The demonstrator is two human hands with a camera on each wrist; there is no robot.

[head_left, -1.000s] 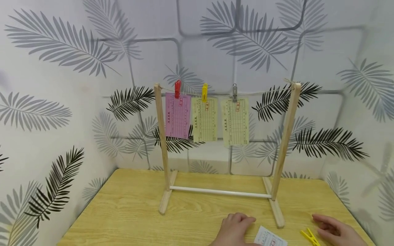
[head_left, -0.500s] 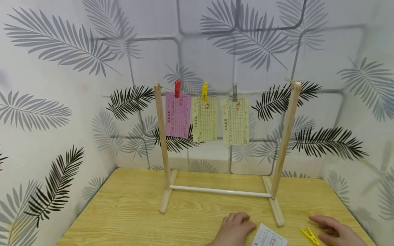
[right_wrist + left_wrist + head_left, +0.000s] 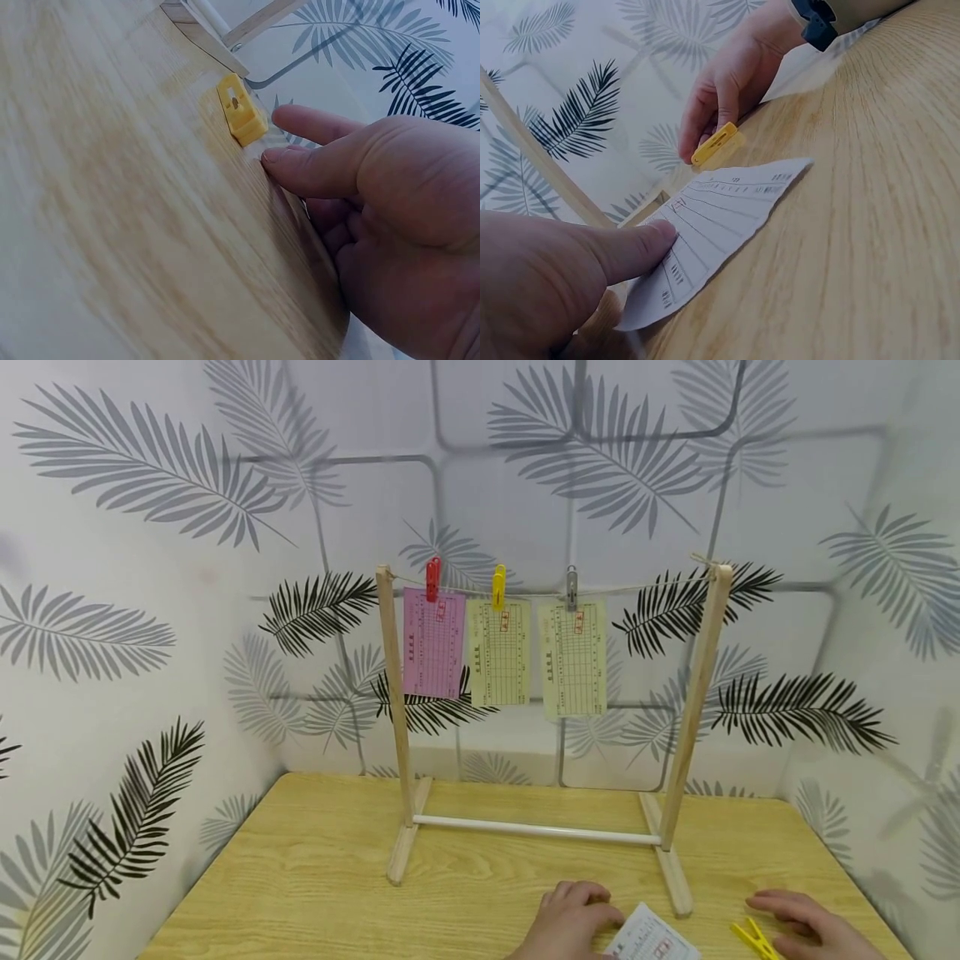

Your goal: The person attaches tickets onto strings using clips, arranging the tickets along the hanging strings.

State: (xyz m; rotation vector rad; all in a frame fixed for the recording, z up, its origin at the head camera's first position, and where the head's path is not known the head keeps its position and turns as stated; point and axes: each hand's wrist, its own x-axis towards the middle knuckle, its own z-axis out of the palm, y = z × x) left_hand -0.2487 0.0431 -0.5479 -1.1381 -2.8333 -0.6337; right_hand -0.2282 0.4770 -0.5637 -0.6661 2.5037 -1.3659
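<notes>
Your left hand [image 3: 567,920] rests on the near edge of the wooden table [image 3: 315,877]; its thumb presses flat on the left end of the white printed slip [image 3: 649,937], and the other fingers lie loosely together. The slip lies flat, just in front of the right foot of the wooden rack [image 3: 672,870]. Your right hand [image 3: 806,924] lies at the right, fingers relaxed and slightly apart, beside the loose yellow clothespin [image 3: 756,937]; whether they touch it, I cannot tell.
</notes>
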